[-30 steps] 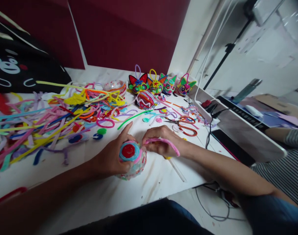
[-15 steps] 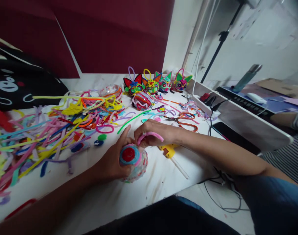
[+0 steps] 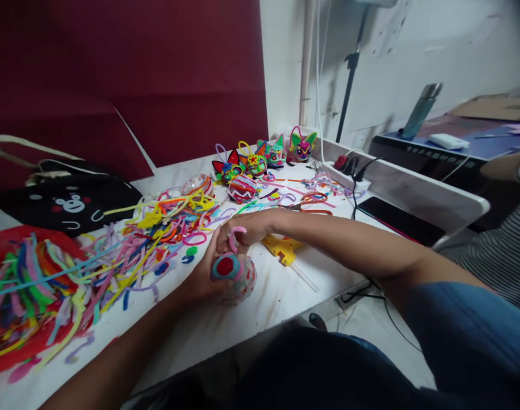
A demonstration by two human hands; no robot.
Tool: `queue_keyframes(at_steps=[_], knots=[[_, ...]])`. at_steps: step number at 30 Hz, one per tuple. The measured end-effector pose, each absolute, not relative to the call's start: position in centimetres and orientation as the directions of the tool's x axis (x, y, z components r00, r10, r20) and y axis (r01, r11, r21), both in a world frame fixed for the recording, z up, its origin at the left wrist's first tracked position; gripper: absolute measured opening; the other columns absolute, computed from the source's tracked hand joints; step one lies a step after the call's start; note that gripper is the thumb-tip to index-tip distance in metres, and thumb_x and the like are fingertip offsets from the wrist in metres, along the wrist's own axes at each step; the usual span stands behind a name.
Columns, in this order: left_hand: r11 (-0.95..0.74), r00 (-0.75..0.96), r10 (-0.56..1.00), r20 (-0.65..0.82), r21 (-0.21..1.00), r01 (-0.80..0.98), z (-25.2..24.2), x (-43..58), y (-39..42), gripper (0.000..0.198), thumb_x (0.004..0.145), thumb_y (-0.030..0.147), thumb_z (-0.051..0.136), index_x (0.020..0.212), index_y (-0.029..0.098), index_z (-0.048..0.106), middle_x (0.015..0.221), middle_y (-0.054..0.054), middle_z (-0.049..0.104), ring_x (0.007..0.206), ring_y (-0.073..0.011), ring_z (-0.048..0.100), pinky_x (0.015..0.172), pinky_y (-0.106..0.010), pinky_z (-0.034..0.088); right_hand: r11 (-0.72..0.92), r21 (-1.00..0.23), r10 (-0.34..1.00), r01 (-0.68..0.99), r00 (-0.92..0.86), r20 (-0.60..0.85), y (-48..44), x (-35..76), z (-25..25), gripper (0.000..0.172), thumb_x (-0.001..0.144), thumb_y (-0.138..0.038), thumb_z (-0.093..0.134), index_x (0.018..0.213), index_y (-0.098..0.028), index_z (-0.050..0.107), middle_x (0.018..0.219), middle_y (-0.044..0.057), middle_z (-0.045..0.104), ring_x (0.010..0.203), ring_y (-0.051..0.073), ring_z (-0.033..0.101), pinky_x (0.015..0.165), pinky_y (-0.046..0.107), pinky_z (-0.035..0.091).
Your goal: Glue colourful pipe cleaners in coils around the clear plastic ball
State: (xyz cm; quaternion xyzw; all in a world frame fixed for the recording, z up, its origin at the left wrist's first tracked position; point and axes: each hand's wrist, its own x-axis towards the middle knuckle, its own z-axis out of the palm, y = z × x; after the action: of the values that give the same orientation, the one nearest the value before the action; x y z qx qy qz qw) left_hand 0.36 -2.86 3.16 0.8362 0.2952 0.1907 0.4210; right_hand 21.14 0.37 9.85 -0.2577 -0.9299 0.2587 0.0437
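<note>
My left hand [image 3: 202, 273] grips a clear ball [image 3: 238, 279] covered in coloured pipe-cleaner coils, a red and blue spiral facing me. My right hand [image 3: 245, 228] is closed on a pink pipe cleaner [image 3: 235, 236] that curls over the top of the ball. Both hands work just above the white table [image 3: 226, 327], near its front edge. A yellow glue gun [image 3: 283, 249] lies on the table just right of the ball, under my right forearm.
A heap of loose pipe cleaners [image 3: 115, 250] covers the left of the table. Several finished cat-faced ornaments [image 3: 260, 162] stand at the back, orange scissors [image 3: 313, 200] near them. A black bear-print bag [image 3: 67, 202] lies back left. Another person's striped sleeve [image 3: 505, 259] shows at right.
The camera has swung left and pulled back. My right hand has drawn the pink pipe cleaner in closer over the ball, so its loop is shorter; my left hand still holds the ball.
</note>
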Motion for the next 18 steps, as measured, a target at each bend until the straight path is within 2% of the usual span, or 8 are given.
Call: queue_keyframes(at_steps=[4,8,9,11,14,16,18], knots=[[-0.389,0.684,0.729,0.028,0.840,0.379,3.4,-0.1,-3.0,0.135,0.065,0.078,0.077,0.164,0.016,0.010,0.149,-0.022,0.054,0.136,-0.0439,0.053,0.106,-0.054,0.049,0.742,-0.535,0.446,0.404,-0.893,-0.057,1.0,21.1,9.4,0.043,0.065,0.008,0.082,0.103,-0.013,0.075,0.089,-0.001,0.077,0.082,0.012,0.066,0.075,0.018,0.047],[-0.282,0.540,0.841,-0.024,0.833,0.476,3.1,-1.2,-5.0,0.128,0.073,0.069,0.076,0.164,0.019,0.002,0.154,-0.023,0.049,0.137,-0.0417,0.053,0.108,-0.055,0.047,0.728,-0.544,0.469,0.417,-0.882,-0.048,1.4,21.1,8.5,0.046,0.066,0.007,0.080,0.108,-0.012,0.077,0.086,0.001,0.078,0.077,0.013,0.066,0.072,0.019,0.047],[-0.272,0.494,0.870,-0.010,0.824,0.496,2.8,-1.3,-5.8,0.125,0.075,0.068,0.075,0.164,0.019,0.003,0.153,-0.022,0.050,0.138,-0.0415,0.052,0.109,-0.056,0.045,0.723,-0.551,0.471,0.417,-0.881,-0.048,1.5,21.1,8.2,0.047,0.066,0.008,0.079,0.109,-0.012,0.078,0.086,0.001,0.078,0.076,0.012,0.065,0.071,0.018,0.047],[-0.237,0.307,0.950,0.064,0.786,0.571,2.2,-1.0,-7.3,0.122,0.068,0.071,0.076,0.162,0.019,0.018,0.140,-0.019,0.061,0.130,-0.0408,0.060,0.105,-0.054,0.049,0.714,-0.568,0.467,0.409,-0.883,-0.049,1.7,21.2,7.9,0.048,0.066,0.008,0.079,0.109,-0.012,0.078,0.086,0.001,0.078,0.075,0.011,0.065,0.069,0.017,0.046],[-0.193,0.166,0.980,0.107,0.689,0.698,1.3,0.5,-8.8,0.118,0.059,0.068,0.081,0.154,0.014,0.035,0.136,-0.020,0.062,0.126,-0.0425,0.061,0.102,-0.054,0.052,0.700,-0.591,0.463,0.399,-0.885,-0.049,1.8,21.2,7.7,0.047,0.065,0.009,0.079,0.107,-0.011,0.079,0.089,0.002,0.079,0.075,0.011,0.066,0.069,0.016,0.046],[-0.172,0.090,0.983,0.158,0.649,0.741,0.8,1.5,-9.1,0.118,0.052,0.062,0.086,0.148,0.011,0.040,0.141,-0.024,0.059,0.133,-0.0449,0.056,0.107,-0.056,0.048,0.692,-0.599,0.472,0.403,-0.880,-0.046,1.7,21.2,7.7,0.044,0.066,0.010,0.077,0.105,-0.011,0.079,0.088,0.002,0.079,0.075,0.011,0.066,0.068,0.016,0.046],[-0.165,0.074,0.983,0.166,0.642,0.748,0.7,2.1,-9.1,0.115,0.052,0.058,0.086,0.146,0.011,0.041,0.138,-0.025,0.060,0.131,-0.0457,0.056,0.105,-0.057,0.049,0.684,-0.603,0.490,0.410,-0.871,-0.037,1.4,21.4,7.7,0.041,0.068,0.011,0.075,0.102,-0.012,0.080,0.087,0.001,0.079,0.074,0.011,0.066,0.067,0.016,0.046]])
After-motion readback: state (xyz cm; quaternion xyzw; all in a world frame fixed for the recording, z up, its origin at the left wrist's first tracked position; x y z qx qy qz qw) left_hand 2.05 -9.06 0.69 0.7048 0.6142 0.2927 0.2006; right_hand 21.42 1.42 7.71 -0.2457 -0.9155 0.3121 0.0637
